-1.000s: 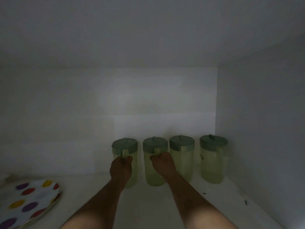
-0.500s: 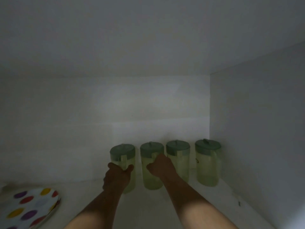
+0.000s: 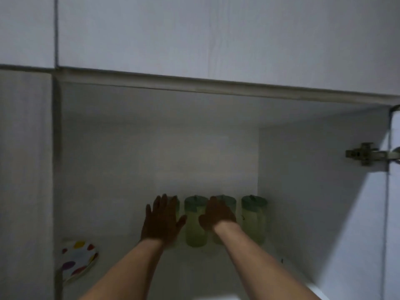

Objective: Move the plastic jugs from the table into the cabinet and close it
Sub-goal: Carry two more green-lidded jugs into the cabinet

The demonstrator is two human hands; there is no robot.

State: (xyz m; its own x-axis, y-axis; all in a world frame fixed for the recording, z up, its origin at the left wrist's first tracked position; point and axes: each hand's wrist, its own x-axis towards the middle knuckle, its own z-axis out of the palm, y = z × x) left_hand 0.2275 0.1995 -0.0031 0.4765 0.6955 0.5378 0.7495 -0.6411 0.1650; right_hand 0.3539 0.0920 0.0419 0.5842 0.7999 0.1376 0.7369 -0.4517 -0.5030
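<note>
Several pale green plastic jugs with darker green lids stand upright in a row at the back of the open white cabinet [image 3: 313, 180]. My left hand [image 3: 161, 219] is spread flat with fingers apart and hides most of the leftmost jug [image 3: 177, 204]. Next to it the second jug [image 3: 194, 221] shows in full. My right hand [image 3: 216, 214] is open, fingers loosely curved, in front of the third jug [image 3: 229, 204]. The rightmost jug [image 3: 253, 219] stands apart near the right wall. Neither hand holds anything.
A white plate with coloured dots [image 3: 78, 260] lies at the cabinet's front left on the shelf. A metal hinge [image 3: 365, 153] sits on the right wall, with the open door's edge at the far right. Closed white cabinet fronts [image 3: 194, 33] run above.
Both hands have let go of the two left jugs' handles, opened, and drawn back. The camera has pulled back out of the cabinet, so its frame and hinge now show.
</note>
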